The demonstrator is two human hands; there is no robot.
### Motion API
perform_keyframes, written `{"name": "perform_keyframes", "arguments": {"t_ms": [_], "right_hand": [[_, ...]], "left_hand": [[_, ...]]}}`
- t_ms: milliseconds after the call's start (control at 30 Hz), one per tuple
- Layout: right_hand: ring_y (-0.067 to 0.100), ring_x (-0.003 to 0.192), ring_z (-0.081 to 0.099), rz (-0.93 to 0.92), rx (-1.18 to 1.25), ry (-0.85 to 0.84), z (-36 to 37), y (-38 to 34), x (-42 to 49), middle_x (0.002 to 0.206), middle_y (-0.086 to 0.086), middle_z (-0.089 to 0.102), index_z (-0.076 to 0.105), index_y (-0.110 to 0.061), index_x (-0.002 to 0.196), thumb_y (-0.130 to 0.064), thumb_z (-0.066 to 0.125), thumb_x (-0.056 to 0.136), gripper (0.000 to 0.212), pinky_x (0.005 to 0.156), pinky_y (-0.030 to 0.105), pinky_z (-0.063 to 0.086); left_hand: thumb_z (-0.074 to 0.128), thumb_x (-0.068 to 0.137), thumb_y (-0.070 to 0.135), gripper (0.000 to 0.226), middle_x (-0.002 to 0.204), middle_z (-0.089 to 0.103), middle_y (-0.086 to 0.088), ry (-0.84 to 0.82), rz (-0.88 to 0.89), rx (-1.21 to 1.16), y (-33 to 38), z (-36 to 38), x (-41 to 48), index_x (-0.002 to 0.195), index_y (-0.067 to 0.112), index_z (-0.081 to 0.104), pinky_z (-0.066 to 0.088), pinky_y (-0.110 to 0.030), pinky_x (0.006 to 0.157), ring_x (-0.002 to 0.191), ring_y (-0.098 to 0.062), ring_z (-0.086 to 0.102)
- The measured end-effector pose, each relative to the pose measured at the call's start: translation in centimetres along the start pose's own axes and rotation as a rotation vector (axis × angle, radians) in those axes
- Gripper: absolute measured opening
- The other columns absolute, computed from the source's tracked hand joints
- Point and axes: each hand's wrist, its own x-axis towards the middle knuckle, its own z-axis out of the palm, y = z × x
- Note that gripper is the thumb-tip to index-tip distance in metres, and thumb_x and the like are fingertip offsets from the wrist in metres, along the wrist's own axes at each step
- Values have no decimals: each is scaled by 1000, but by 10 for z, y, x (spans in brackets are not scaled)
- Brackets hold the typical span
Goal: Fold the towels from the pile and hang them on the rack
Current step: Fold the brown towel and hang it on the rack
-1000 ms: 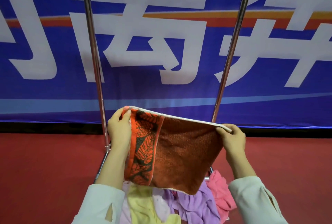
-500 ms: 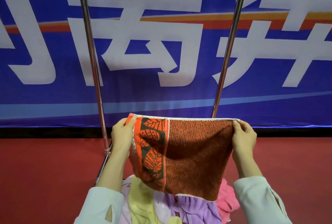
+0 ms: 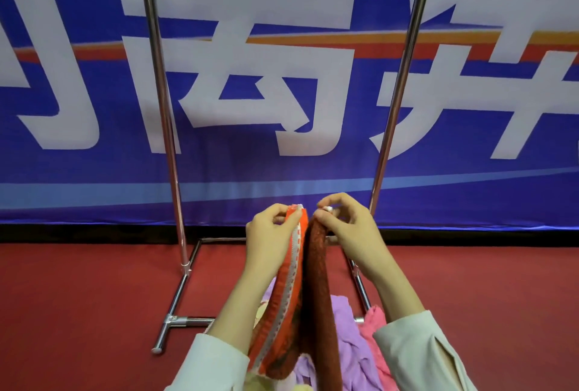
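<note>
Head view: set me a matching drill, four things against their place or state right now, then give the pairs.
Things:
1. left hand
2. right hand
3. purple towel
4. rack

Place or state:
A. stands on the red floor
B. pinches the dark rust corner of the orange towel
C. lies low, beside the pink towel
D. pinches the bright orange bordered corner

Pairs: 1-D, 2-B, 3-C, 4-A.
</note>
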Motion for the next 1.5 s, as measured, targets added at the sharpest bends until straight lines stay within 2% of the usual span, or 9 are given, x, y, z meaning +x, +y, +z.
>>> {"name": "perform_keyframes", "arguments": {"t_ms": [200, 400, 600, 733, 833, 1033, 1267, 1400, 1500], "right_hand": [[12, 65, 61, -19, 19, -37, 13, -5, -2, 70, 7, 60, 63, -16, 88, -11, 58, 94, 9, 68, 32, 56], [17, 77, 68, 57, 95, -33, 9, -5, -1, 82, 8, 68, 64, -13, 89, -2, 39, 96, 28, 80, 34, 58], [16, 72, 66, -93, -117, 4, 6, -3, -4, 75, 5, 65, 66, -14, 85, -9, 66, 89, 6, 63, 18, 52], [10, 78, 52, -172, -339, 112, -1, -1, -2, 81, -7, 50, 68, -28, 77, -23, 74, 82, 10, 71, 18, 44], [7, 74, 54, -173, -261, 87, -3, 0, -2, 77, -8, 62, 68, -26, 74, -23, 76, 81, 10, 69, 19, 43], [3, 70, 55, -153, -180, -50, -6, 4, -3, 71, -9, 63, 64, -19, 80, -30, 71, 85, 14, 71, 21, 43], [7, 67, 51, 10, -455, -340, -19, 24, -4, 67, -5, 58, 64, -12, 76, -37, 76, 78, 28, 67, 31, 42], [10, 71, 53, -71, -635, -293, -22, 18, -3, 68, -8, 57, 55, -30, 67, -19, 77, 79, 27, 68, 29, 41], [16, 80, 41, -167, -910, -176, -23, 12, -2, 68, -8, 42, 41, -25, 65, -29, 76, 79, 38, 66, 31, 25]], "left_hand": [[65, 89, 29, 17, 71, 74, 2, -110, -19, -191, 6, 1, -5, 80, 18, 75, 48, -26, 69, 68, -4, 64], [53, 96, 30, 23, 87, 71, 17, -200, 28, -103, 7, 1, -4, 101, 21, 74, 46, -23, 87, 91, -5, 64], [48, 99, 27, 24, 90, 71, 11, -252, 68, -10, 8, -4, -5, 103, 25, 71, 43, -16, 80, 89, -6, 62], [50, 97, 32, 20, 95, 70, 15, -378, 55, -43, 7, -5, -6, 104, 34, 69, 43, -19, 86, 94, -2, 62], [57, 94, 30, 19, 97, 71, 15, -440, 114, 24, 5, -7, -5, 108, 38, 65, 45, -19, 86, 94, -1, 63], [42, 99, 14, 23, 101, 66, 7, -334, 201, 67, 8, -1, -8, 109, 19, 62, 37, -4, 75, 93, -5, 58], [39, 101, 14, 23, 93, 62, 16, -126, 168, -91, 11, -12, 0, 99, 29, 56, 36, -1, 73, 88, 6, 56], [39, 101, 15, 21, 95, 63, 13, -113, 170, -69, 9, -13, 1, 100, 26, 57, 37, -1, 74, 89, 9, 55], [38, 102, 14, 22, 100, 64, 8, -76, 154, -53, 5, -15, 4, 101, 25, 57, 37, -4, 75, 93, 1, 57]]}}
